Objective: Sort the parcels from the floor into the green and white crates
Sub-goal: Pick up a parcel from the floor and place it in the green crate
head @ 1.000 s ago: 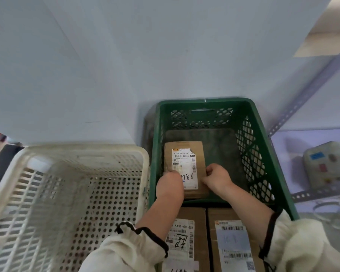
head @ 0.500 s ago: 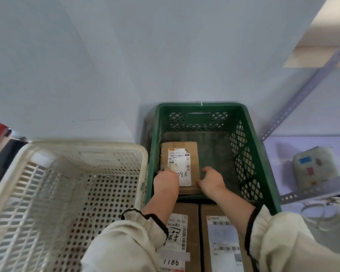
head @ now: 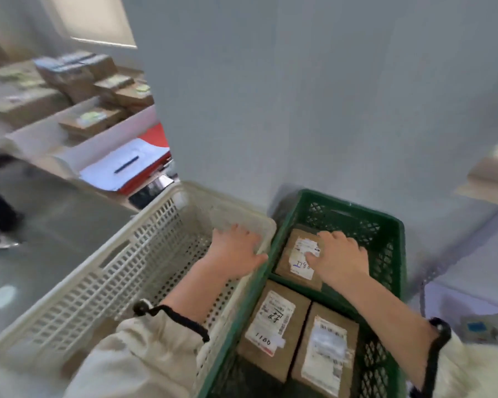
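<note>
Blue pen (head: 126,164) on white papers (head: 147,153)

White crate (head: 121,259) open above; green crate (head: 354,209) floor seemingly crowded by three parcels (head: 270,320); wall (head: 299,110) close behind.

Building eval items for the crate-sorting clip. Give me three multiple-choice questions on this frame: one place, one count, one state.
1. The left hand is over: A the white crate; B a shelf; C the floor.
2. The green crate holds: A one parcel; B three parcels; C five parcels.
3. The right hand is: A fisted; B open; C gripping a pen.

Key: A, it shows against the white lattice. B, far parcel, near-left parcel, near-right parcel. B, fingers relaxed above the far parcel.
</note>
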`<state>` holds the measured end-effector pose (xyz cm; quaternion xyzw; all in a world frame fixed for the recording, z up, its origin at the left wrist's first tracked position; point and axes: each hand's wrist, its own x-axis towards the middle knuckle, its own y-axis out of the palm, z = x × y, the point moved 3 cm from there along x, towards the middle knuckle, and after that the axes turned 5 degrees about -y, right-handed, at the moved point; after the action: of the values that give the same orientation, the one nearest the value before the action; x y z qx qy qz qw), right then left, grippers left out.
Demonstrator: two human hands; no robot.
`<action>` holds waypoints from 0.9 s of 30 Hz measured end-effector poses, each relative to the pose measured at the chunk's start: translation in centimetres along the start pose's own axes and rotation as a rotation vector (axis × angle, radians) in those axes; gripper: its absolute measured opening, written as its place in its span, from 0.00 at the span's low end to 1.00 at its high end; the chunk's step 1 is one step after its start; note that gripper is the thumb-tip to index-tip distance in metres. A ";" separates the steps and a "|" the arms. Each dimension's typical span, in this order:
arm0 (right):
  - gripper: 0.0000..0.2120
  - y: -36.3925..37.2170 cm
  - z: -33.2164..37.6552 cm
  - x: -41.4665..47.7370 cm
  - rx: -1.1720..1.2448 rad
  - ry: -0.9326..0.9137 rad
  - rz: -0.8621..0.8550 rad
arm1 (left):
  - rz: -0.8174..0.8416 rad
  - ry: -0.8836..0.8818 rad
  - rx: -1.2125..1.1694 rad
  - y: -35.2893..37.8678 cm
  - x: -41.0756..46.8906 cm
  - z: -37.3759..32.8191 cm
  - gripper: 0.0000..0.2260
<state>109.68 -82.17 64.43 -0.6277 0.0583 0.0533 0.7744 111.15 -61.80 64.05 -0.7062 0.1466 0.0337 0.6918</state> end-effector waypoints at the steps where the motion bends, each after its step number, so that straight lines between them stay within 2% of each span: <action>1: 0.25 -0.3 1.9 -0.5 -0.012 -0.067 0.005 | -0.001 -0.052 -0.049 -0.1 -2.4 2.1 0.27; 5: 0.22 0.6 10.8 -3.0 0.036 -0.351 -0.016 | -0.063 -0.319 -0.177 1.6 -14.1 11.5 0.30; 8: 0.29 2.7 18.1 -6.4 0.036 -0.561 0.028 | -0.127 -0.502 -0.256 3.6 -24.9 17.7 0.31; 13: 0.37 6.8 29.2 -14.2 -0.116 -0.859 0.091 | -0.208 -0.860 -0.420 8.4 -44.1 24.5 0.32; 17: 0.37 10.1 38.7 -22.3 -0.174 -1.054 0.141 | -0.228 -1.146 -0.477 12.9 -58.3 26.8 0.32; 22: 0.38 16.4 50.7 -35.0 -0.281 -1.296 0.244 | -0.258 -1.403 -0.554 18.2 -74.9 28.3 0.32; 27: 0.38 23.3 59.5 -46.8 -0.392 -1.507 0.382 | -0.263 -1.698 -0.695 24.2 -90.1 27.5 0.32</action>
<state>61.22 -19.63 61.51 -0.5269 -0.3844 0.6036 0.4586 23.23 -20.19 62.06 -0.6233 -0.5092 0.5030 0.3148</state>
